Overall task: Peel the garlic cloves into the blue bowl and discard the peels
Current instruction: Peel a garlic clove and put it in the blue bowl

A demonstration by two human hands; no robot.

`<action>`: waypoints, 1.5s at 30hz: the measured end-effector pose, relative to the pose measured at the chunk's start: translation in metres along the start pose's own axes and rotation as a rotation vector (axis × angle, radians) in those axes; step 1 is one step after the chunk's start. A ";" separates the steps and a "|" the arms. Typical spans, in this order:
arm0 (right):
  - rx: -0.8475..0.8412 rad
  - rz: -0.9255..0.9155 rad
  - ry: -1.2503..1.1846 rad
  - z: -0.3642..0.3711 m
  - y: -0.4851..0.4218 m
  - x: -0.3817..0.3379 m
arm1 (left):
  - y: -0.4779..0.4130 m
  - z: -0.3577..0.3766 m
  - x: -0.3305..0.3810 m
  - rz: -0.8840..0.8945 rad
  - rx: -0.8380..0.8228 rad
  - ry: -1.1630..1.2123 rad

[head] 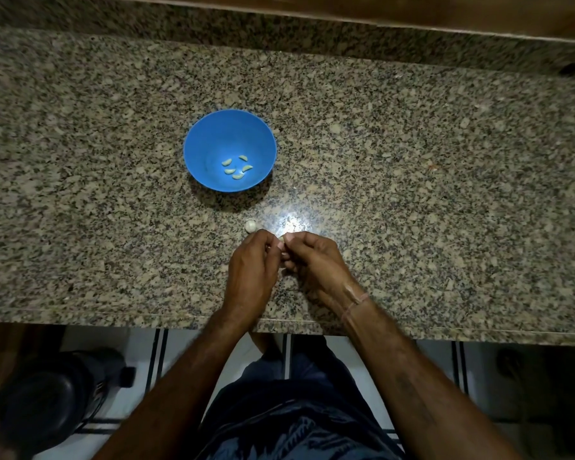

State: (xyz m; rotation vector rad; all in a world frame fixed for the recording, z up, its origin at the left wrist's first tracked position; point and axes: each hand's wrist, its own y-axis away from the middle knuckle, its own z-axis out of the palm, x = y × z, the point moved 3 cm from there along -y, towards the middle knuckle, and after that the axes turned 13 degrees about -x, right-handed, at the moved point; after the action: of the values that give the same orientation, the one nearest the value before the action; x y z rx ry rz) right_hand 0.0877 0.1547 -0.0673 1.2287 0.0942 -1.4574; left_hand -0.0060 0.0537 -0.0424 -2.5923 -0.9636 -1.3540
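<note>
Dark blue clothes (296,426) fill the bottom, and both arms reach up from them to the stone counter (445,194). Far left on the floor sits a black thing (47,400); it is too dark to tell what it is.

Next comes the blue bowl (213,134), upright on the counter, a little way beyond the hands. Five peeled cloves (236,169) lie at its bottom. I think it stands that near so a clean clove can be dropped in with a short reach. Just past the left fingers a whole clove (250,226) lies on the counter, likely next in line.

The left hand (251,270) has its fingers curled and pinches a small clove (281,239). The right hand (316,260) pinches the same clove from the other side, fingertips close to the left ones. Two hands hold it, I guess, so one can keep it steady while the other pulls the skin off. It is held low over the counter, so bits of peel would fall there. A thin thread band (356,303) circles the right wrist. No loose peels show clearly.
</note>
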 end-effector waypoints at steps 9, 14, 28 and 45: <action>-0.032 0.006 0.249 0.001 0.000 -0.015 | -0.001 -0.004 0.001 0.068 -0.052 -0.019; 0.063 0.006 0.118 0.002 -0.002 -0.007 | 0.003 -0.002 -0.002 0.029 -0.025 -0.026; 0.085 -0.035 0.182 -0.006 0.004 -0.013 | -0.003 -0.003 0.007 -0.005 0.064 0.044; 0.066 -0.344 0.576 -0.009 0.008 -0.025 | -0.002 -0.001 0.006 -0.238 0.060 0.201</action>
State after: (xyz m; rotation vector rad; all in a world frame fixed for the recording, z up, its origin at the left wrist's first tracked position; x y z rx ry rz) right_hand 0.0935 0.1748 -0.0492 1.7201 0.6787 -1.3544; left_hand -0.0054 0.0582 -0.0374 -2.3018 -1.2859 -1.5756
